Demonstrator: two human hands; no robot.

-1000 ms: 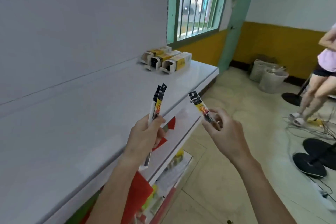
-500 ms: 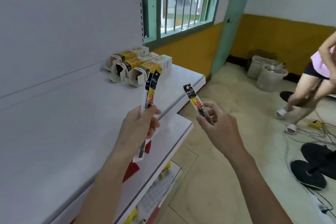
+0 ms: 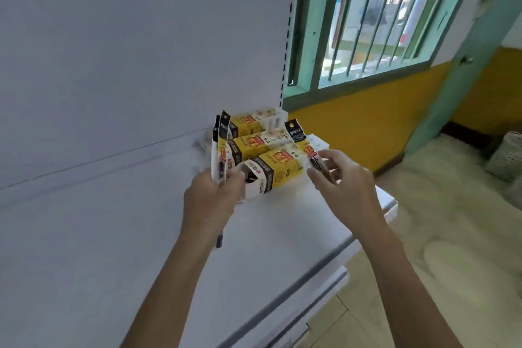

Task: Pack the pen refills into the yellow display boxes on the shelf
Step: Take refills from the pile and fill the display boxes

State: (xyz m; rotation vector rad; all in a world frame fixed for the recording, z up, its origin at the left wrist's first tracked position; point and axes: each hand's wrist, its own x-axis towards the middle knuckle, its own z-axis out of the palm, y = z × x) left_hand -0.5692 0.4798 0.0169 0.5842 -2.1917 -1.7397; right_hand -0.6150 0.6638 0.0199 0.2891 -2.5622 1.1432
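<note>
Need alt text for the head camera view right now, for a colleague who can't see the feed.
Two bare hands hold packaged pen refills just in front of three yellow display boxes lying side by side on a white shelf. The left hand grips two refills upright; the right hand pinches one refill.

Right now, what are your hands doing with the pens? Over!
Left hand grips two refill packs. Right hand pinches one refill pack. Three yellow display boxes on shelf, nearest end open. Nothing blocking.

"0.5" is printed on the yellow box (image 3: 278, 167).
</note>
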